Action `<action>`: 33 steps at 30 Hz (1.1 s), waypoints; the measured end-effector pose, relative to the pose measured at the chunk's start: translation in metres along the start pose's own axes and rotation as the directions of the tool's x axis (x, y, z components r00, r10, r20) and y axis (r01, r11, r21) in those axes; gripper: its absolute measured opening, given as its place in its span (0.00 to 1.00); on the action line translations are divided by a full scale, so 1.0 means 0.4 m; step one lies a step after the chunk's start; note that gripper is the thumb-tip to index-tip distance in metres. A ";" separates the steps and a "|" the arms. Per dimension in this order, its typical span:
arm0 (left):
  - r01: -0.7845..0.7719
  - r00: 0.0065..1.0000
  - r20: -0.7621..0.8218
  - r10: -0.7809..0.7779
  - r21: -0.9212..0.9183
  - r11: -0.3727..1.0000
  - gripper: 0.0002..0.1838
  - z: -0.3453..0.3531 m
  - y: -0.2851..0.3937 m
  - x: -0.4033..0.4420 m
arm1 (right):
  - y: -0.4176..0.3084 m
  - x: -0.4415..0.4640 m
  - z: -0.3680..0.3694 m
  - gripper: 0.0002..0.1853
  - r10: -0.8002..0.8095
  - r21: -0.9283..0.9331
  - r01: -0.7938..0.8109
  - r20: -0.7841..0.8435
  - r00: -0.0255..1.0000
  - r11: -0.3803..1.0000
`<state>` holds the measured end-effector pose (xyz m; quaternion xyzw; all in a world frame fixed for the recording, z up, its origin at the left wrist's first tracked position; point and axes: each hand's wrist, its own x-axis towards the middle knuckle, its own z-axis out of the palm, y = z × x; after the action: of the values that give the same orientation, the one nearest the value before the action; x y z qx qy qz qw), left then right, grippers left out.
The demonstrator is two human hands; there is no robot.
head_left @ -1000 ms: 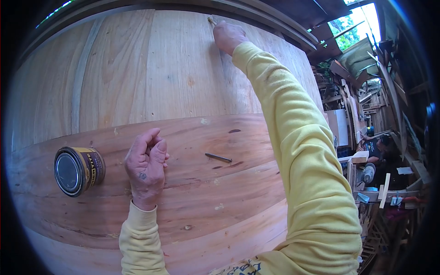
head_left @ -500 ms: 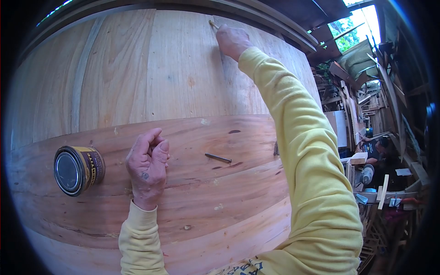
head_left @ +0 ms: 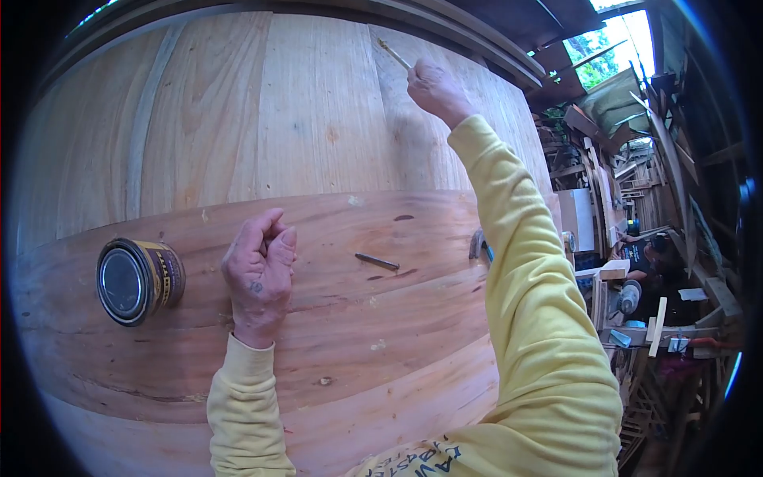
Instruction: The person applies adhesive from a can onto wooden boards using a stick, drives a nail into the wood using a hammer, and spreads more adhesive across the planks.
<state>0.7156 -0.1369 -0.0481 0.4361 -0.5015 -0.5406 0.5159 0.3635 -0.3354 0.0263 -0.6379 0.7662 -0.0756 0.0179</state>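
My right hand (head_left: 439, 89) reaches to the far part of the pale wood panel (head_left: 310, 119). It is closed around a thin stick (head_left: 393, 54) with a yellowish, smeared tip, which points up and left near a board seam. My left hand (head_left: 260, 270) is above the reddish board (head_left: 334, 334), with its fingers curled and thumb pressed in. What those fingers hold, if anything, is hidden. Left of it stands a round tin (head_left: 125, 284) with a yellow and dark label. A dark metal nail-like piece (head_left: 377, 261) lies on the board between my hands.
A metal tool, perhaps a hammer head (head_left: 476, 245), shows partly behind my right sleeve. Beyond the panel's right edge are stacked timber, a grinder-like power tool (head_left: 629, 296) and another person (head_left: 636, 254). Long wooden rails (head_left: 477, 40) run along the far edge.
My right hand has moved right and slightly down with the stick, and more of the stick shows. My left hand stays nearly in place. More of the metal tool by the sleeve is visible.
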 end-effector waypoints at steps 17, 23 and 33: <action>0.056 0.998 0.036 -0.055 -0.039 0.998 0.18 -0.004 0.003 0.000 | 0.038 -0.029 0.066 0.20 -0.088 0.118 0.068 0.177 0.980 0.991; 0.016 0.999 0.043 -0.015 -0.006 1.000 0.18 -0.005 -0.005 0.001 | 0.035 -0.015 0.082 0.12 -0.243 -0.204 0.294 0.240 0.940 0.934; 0.005 1.000 0.028 -0.006 0.023 1.000 0.18 0.000 -0.008 0.001 | 0.028 -0.051 0.089 0.06 -0.451 -0.559 0.498 0.233 0.862 0.663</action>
<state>0.7154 -0.1374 -0.0515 0.4357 -0.5138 -0.5422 0.5022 0.3609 -0.3169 -0.0117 -0.7891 0.5553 0.1936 -0.1775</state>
